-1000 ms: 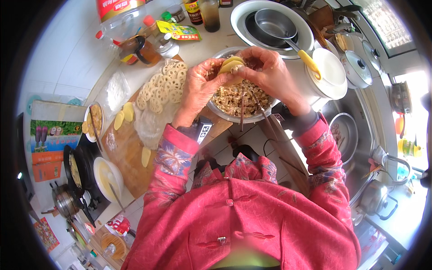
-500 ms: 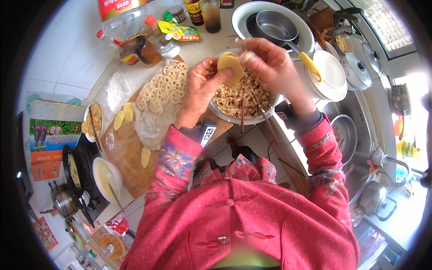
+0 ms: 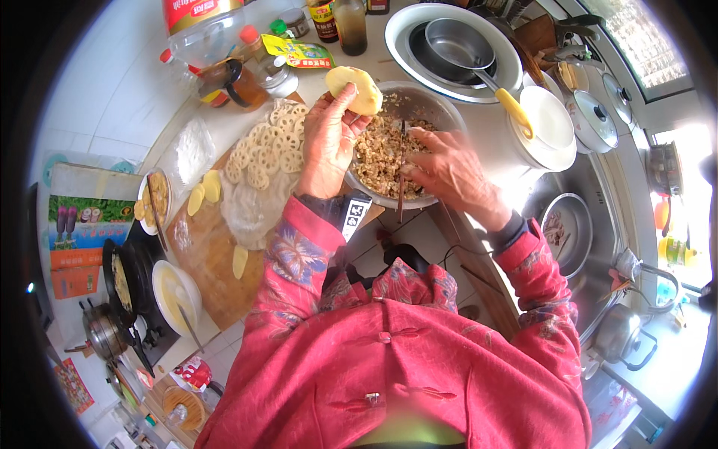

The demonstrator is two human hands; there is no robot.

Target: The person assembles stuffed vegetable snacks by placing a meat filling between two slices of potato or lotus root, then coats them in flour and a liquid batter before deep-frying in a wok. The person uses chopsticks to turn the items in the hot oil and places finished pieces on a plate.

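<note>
My left hand (image 3: 329, 142), thumb in front and fingers behind, pinches a pale yellow potato slice (image 3: 357, 90) above the left rim of a metal bowl (image 3: 446, 112). Whether a second slice lies behind it, I cannot tell. Crumbly brown minced filling (image 3: 378, 161) fills the bowl. My right hand (image 3: 452, 170) is over the bowl's right side, its bent fingers closing on dark chopsticks (image 3: 402, 161) that stand in the filling with their ends past the near rim. Part of the chopsticks is hidden by the fingers.
Left of the bowl, lotus root slices (image 3: 262, 153) lie on plastic on a wooden board (image 3: 213, 262), with loose potato slices (image 3: 212, 185). A white bowl (image 3: 178, 295) and black pan (image 3: 123, 280) stand farther left. Behind are bottles (image 3: 350, 28) and a basin (image 3: 400, 56); a sink (image 3: 598, 202) is right.
My right hand has left the potato slice and come down to the chopsticks, which no longer lie spread apart. My left hand has raised and tilted the slice up and leftward.
</note>
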